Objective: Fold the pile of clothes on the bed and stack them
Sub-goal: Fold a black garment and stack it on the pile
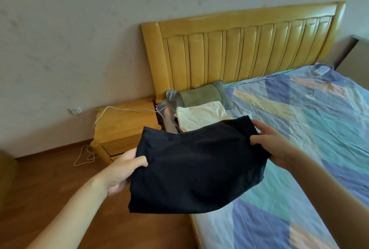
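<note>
I hold the folded black garment (196, 165) in the air between my two hands, over the near edge of the bed (311, 129), one hand at each short side so the fold stays flat and does not fall open; my left hand (121, 170) pinches its left edge, thumb curled on top and the other fingers hidden beneath the cloth; my right hand (271, 140) clamps the right edge, thumb over the top and fingers spread behind. The garment is a dark, matte, roughly rectangular packet, sagging a little at its near corner; I judge it folded and ready to be set down. Just beyond it lies the stack (201, 118), a cream piece on top, grey cloth showing beside it at the left; behind that a green pillow (201, 97) leans at the wooden headboard (243, 49).
</note>
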